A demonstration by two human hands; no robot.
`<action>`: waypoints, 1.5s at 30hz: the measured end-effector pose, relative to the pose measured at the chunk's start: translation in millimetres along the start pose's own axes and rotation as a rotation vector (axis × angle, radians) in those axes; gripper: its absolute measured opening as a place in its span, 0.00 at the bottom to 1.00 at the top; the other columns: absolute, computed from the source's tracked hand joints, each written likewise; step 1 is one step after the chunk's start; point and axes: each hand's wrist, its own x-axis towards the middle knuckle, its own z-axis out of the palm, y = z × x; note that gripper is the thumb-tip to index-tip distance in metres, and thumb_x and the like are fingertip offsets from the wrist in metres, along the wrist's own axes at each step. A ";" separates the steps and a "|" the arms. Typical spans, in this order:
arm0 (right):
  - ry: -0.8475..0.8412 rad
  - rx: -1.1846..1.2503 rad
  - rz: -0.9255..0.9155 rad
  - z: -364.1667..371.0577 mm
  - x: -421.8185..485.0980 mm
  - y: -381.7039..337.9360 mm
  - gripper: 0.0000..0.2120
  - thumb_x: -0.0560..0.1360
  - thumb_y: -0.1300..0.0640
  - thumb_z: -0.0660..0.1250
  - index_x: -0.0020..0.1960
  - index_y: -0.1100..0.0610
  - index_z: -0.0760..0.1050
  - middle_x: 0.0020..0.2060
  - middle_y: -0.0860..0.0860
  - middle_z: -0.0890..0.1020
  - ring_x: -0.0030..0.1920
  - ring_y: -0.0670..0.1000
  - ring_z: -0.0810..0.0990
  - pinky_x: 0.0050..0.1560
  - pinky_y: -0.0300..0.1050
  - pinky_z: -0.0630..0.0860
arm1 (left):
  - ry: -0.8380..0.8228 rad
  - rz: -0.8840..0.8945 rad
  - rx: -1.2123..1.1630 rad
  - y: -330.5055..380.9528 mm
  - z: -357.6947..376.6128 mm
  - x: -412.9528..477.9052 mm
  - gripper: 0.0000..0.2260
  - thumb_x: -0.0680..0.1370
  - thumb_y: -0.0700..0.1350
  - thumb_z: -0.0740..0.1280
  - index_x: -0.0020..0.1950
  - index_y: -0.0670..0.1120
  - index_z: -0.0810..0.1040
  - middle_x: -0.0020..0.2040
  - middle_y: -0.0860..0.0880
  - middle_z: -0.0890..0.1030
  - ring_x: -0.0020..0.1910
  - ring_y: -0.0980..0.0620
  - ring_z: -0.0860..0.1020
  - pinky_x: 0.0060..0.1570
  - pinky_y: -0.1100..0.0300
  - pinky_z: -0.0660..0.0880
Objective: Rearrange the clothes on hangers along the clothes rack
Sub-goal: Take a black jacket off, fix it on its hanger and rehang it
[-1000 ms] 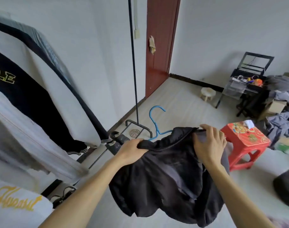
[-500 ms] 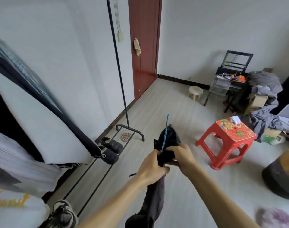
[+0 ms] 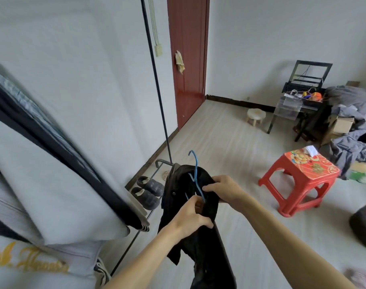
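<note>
On my feed both hands are clenched onto stuff: left hand (image 3: 190, 217) pinches the lower wire of the hanger (image 3: 195, 174) against the cloth, right hand (image 3: 221, 189) grips the top fold of the garment (image 3: 198, 247) right beside it. One hanger, thin blue wire, hook poking up. One garment, black, limp, bunched, draping down past the wrists. It's held in the air just right of the rack (image 3: 157, 90), a skinny black pole with a low rail. At least three clothes (image 3: 53, 174) hang there on the left, blurry. Two dark puffy slippers (image 3: 148, 190) on the rail. Two stools: red stool (image 3: 303, 180), square plastic, and a small pale round stool (image 3: 256, 115). Open floor (image 3: 230, 142) between rack and red stool
</note>
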 end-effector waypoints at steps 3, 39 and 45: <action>-0.030 -0.099 -0.024 6.1 4.4 -3.0 0.12 0.68 0.55 0.75 0.44 0.64 0.84 0.40 0.61 0.86 0.39 0.55 0.83 0.42 0.49 0.78 | -0.007 0.011 -0.034 -1.0 -2.4 0.1 0.25 0.65 0.39 0.75 0.60 0.50 0.74 0.49 0.49 0.78 0.49 0.53 0.78 0.50 0.59 0.77; 0.264 -0.389 -0.463 -70.2 -33.0 -6.0 0.14 0.77 0.40 0.61 0.51 0.47 0.79 0.41 0.44 0.83 0.42 0.43 0.80 0.42 0.36 0.74 | 0.490 0.329 0.279 67.0 -103.8 35.7 0.11 0.70 0.46 0.74 0.48 0.61 0.80 0.47 0.58 0.83 0.51 0.55 0.80 0.57 0.54 0.75; 0.175 -0.522 -0.469 -48.4 -29.3 -23.1 0.18 0.77 0.41 0.63 0.42 0.56 0.76 0.29 0.50 0.77 0.28 0.50 0.74 0.30 0.43 0.70 | 0.528 0.321 0.259 68.4 -114.7 12.9 0.07 0.73 0.43 0.74 0.44 0.56 0.82 0.42 0.57 0.83 0.44 0.59 0.80 0.42 0.67 0.70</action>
